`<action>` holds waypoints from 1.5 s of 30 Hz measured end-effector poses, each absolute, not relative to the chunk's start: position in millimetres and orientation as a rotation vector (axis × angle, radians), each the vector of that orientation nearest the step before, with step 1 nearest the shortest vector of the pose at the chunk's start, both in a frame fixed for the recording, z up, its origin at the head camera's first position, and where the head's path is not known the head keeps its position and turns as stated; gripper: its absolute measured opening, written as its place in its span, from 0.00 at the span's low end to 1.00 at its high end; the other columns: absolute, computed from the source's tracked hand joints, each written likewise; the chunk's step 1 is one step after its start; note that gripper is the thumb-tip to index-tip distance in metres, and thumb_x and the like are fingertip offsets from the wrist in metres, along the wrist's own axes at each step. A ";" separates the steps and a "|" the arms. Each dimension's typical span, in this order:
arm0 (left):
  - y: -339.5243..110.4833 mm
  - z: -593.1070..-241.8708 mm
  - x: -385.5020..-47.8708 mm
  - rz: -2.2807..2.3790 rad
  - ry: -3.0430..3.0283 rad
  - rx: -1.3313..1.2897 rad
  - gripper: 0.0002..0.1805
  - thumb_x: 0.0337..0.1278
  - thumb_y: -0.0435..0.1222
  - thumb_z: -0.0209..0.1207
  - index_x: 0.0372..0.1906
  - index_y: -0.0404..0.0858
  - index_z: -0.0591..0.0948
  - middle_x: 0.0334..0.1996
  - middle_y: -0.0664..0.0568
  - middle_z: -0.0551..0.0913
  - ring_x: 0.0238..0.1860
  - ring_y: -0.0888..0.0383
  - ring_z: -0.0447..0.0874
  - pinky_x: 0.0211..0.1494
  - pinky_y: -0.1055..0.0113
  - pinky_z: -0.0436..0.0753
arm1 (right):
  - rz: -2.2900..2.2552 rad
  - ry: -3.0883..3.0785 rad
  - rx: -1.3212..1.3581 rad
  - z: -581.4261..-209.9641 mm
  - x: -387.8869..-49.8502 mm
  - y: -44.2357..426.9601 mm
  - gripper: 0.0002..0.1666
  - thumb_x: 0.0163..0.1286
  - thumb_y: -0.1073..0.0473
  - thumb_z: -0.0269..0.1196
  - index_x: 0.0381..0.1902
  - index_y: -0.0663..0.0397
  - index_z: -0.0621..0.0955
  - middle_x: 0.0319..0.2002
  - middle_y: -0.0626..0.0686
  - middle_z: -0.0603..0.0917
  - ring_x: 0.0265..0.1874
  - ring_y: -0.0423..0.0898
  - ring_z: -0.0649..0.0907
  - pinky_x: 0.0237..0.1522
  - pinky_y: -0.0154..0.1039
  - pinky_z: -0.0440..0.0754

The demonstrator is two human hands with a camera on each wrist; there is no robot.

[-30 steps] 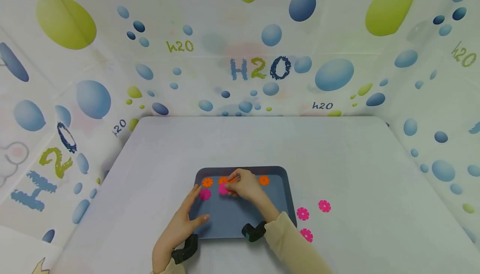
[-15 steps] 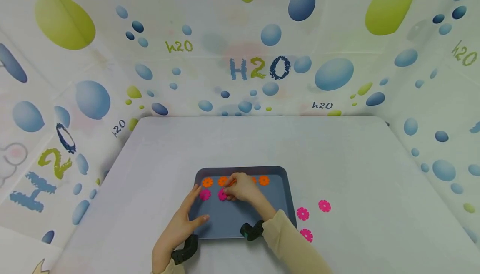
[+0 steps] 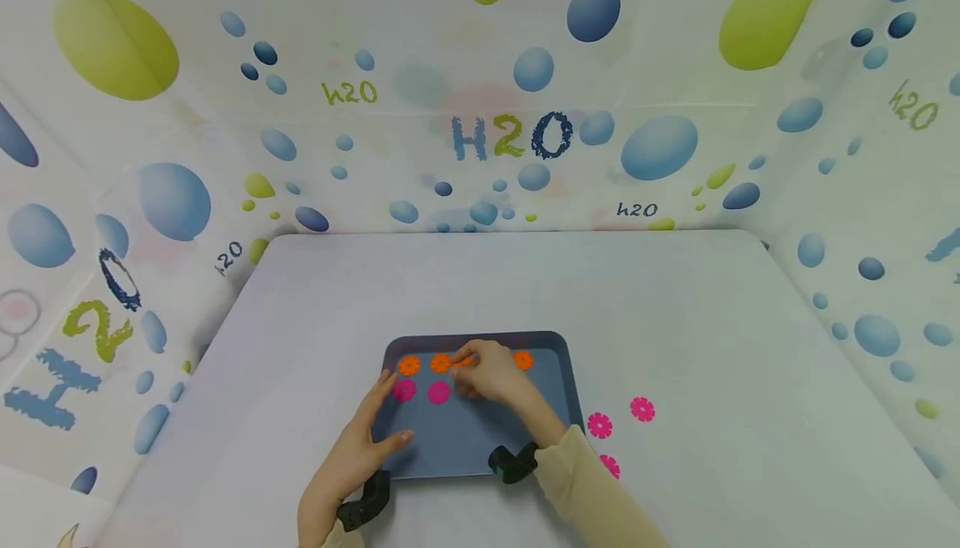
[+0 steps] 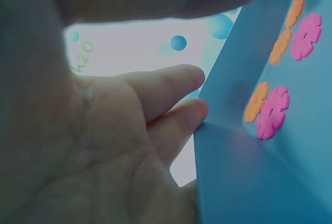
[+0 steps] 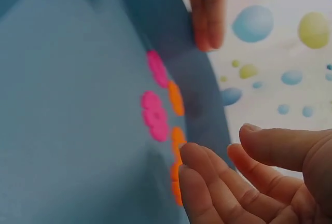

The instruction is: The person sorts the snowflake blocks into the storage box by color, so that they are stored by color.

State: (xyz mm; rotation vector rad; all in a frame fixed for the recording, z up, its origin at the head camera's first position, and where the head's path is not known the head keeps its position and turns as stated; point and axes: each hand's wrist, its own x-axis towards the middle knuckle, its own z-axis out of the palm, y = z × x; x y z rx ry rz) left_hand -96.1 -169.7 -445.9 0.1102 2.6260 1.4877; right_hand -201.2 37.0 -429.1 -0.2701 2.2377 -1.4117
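- Right hand [image 3: 491, 373] is easing off the pink flower [image 3: 438, 392], gripping nothing.
- That flower is lying in the tray [image 3: 450, 449].
- Left hand [image 3: 358, 448] is resting loosely, gripping nothing; lifting straight should be preventing nudges.

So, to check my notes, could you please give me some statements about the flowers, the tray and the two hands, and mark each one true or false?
1. Two pink flowers lie in the tray. True.
2. The orange flowers lie nearer to the person than those two. False: they lie along the far side.
3. Three loose pink flowers lie on the table. True.
4. The right hand grips a flower. False: its thumb and fingers are apart, with none between.
5. The left hand is at the tray's left edge. True.
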 end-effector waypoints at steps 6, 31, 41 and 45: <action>-169.9 -446.9 -95.9 1.490 2.604 0.064 0.46 0.55 0.37 0.66 0.75 0.34 0.56 0.77 0.36 0.46 0.76 0.31 0.42 0.70 0.30 0.52 | -1.512 2.222 -0.440 -413.8 -199.5 54.8 0.17 0.69 0.60 0.61 0.54 0.58 0.79 0.45 0.58 0.87 0.41 0.54 0.87 0.43 0.45 0.86; -171.2 -447.6 -96.4 1.456 2.660 0.118 0.45 0.56 0.39 0.65 0.74 0.32 0.56 0.76 0.34 0.48 0.74 0.30 0.45 0.69 0.30 0.55 | -1.882 2.480 -0.142 -412.3 -186.3 167.3 0.28 0.65 0.69 0.63 0.63 0.58 0.72 0.58 0.64 0.80 0.53 0.58 0.83 0.46 0.23 0.79; -170.8 -446.0 -96.3 1.450 2.659 0.113 0.45 0.55 0.38 0.66 0.74 0.32 0.57 0.76 0.33 0.49 0.74 0.30 0.46 0.69 0.30 0.55 | -1.678 2.562 -0.041 -441.5 -163.3 186.1 0.27 0.65 0.67 0.64 0.62 0.56 0.74 0.57 0.59 0.82 0.53 0.54 0.83 0.48 0.25 0.78; -170.2 -446.5 -96.2 1.458 2.662 0.115 0.45 0.55 0.38 0.66 0.74 0.32 0.57 0.76 0.33 0.49 0.74 0.30 0.46 0.69 0.30 0.54 | -1.596 2.583 -0.018 -449.8 -154.4 191.8 0.27 0.65 0.66 0.64 0.62 0.56 0.74 0.57 0.59 0.81 0.53 0.54 0.83 0.52 0.35 0.81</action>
